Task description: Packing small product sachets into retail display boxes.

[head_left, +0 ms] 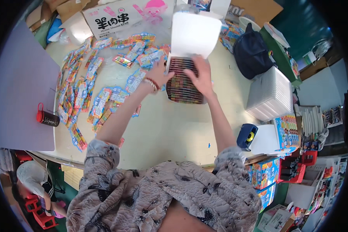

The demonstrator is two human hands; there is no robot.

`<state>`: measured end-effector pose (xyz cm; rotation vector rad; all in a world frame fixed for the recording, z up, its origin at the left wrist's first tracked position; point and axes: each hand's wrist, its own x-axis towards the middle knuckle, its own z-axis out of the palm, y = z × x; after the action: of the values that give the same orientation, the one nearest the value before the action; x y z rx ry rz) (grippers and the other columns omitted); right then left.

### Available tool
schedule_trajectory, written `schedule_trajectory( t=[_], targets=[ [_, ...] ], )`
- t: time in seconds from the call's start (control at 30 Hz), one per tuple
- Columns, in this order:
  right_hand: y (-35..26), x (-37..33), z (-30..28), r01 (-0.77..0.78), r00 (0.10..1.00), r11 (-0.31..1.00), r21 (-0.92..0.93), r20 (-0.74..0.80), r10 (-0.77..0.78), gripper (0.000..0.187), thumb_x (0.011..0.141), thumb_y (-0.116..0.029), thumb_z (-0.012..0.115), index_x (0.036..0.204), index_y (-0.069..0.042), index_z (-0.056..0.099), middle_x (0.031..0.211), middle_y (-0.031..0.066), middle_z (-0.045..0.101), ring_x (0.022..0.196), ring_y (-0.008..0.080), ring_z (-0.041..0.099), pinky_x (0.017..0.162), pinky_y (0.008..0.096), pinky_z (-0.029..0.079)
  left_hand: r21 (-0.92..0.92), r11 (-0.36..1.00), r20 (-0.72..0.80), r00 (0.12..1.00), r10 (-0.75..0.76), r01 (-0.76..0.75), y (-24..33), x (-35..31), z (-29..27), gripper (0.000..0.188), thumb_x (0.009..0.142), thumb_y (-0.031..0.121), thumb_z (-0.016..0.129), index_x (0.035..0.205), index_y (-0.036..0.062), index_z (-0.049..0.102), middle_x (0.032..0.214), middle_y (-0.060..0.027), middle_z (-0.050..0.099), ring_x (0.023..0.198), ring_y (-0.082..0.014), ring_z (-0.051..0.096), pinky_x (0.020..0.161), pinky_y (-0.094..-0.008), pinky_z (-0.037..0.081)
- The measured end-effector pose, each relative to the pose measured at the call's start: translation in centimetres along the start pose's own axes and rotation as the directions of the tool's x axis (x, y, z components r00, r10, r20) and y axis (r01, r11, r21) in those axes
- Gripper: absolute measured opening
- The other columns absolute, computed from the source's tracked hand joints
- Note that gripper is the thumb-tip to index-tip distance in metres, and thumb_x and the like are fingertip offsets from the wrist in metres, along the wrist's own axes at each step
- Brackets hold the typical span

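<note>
An open box (183, 83) stands on the table's far middle, its white lid (192, 34) tipped up behind it. Rows of colourful packs fill it. My left hand (159, 74) rests at the box's left edge, fingers spread, a bead bracelet on the wrist. Over the packed rows lies my right hand (201, 75), flat and pressing down with fingers apart. Neither hand grips anything that I can see.
Many loose colourful blister packs (85, 92) lie spread over the table's left half. A red-capped black bottle (47, 118) stands at the left. To the right are a dark bag (253, 52), stacked white trays (270, 94), a blue tape dispenser (246, 136) and colourful boxes (288, 131). Another person crouches at lower left (33, 179).
</note>
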<state>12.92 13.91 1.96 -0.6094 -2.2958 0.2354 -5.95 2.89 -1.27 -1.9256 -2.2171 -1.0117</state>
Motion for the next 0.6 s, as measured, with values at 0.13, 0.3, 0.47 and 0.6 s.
schedule_trajectory(
  t=[0.13,0.3,0.47,0.6],
  targets=[
    [-0.4,-0.5,-4.0,-0.435,0.900,0.866,-0.247,-0.140,0.412,0.041,0.085,-0.031,0.056,0.113,-0.002,0.056,0.103,0.0197,0.062,0.100,0.0387,0.058,0.084,0.0452,0.044,-0.224,0.891,0.459,0.850,-0.261,0.394,0.6,-1.8,-0.4,0.038,0.085,0.025,0.051,0.112,-0.0024,0.051,0.103,-0.0279,0.059,0.093,-0.0429,0.058,0.080,-0.0501,0.048],
    [-0.7,-4.5,-4.6,-0.440,0.857,0.861,-0.256,0.167,0.487,0.020,0.084,-0.015,0.048,0.082,0.003,0.056,0.083,0.0284,0.060,0.083,0.0430,0.060,0.073,0.0503,0.047,-0.082,0.973,0.275,0.943,-0.186,0.216,1.6,-4.3,-1.0,0.028,0.086,0.020,0.047,0.096,-0.0044,0.053,0.082,-0.0279,0.061,0.079,-0.0430,0.060,0.071,-0.0493,0.049],
    [-11.6,-9.2,-8.1,-0.697,0.683,0.714,0.066,0.366,0.632,0.024,0.085,-0.020,0.050,0.079,0.003,0.054,0.075,0.0241,0.062,0.074,0.0395,0.062,0.069,0.0496,0.047,-0.078,0.969,0.416,0.891,-0.184,0.236,2.3,-13.5,-10.2,0.025,0.089,0.017,0.041,0.097,-0.0056,0.050,0.077,-0.0260,0.059,0.077,-0.0438,0.057,0.070,-0.0501,0.044],
    [-17.4,-14.2,-6.3,-0.813,0.559,0.555,0.176,0.505,0.658,0.029,0.090,-0.023,0.050,0.075,0.002,0.055,0.065,0.0197,0.062,0.058,0.0354,0.061,0.058,0.0433,0.048,-0.048,0.946,0.523,0.815,-0.250,0.321,1.7,-18.4,-14.3,0.024,0.090,0.016,0.040,0.095,-0.0048,0.051,0.078,-0.0263,0.059,0.078,-0.0439,0.057,0.070,-0.0504,0.044]
  ],
)
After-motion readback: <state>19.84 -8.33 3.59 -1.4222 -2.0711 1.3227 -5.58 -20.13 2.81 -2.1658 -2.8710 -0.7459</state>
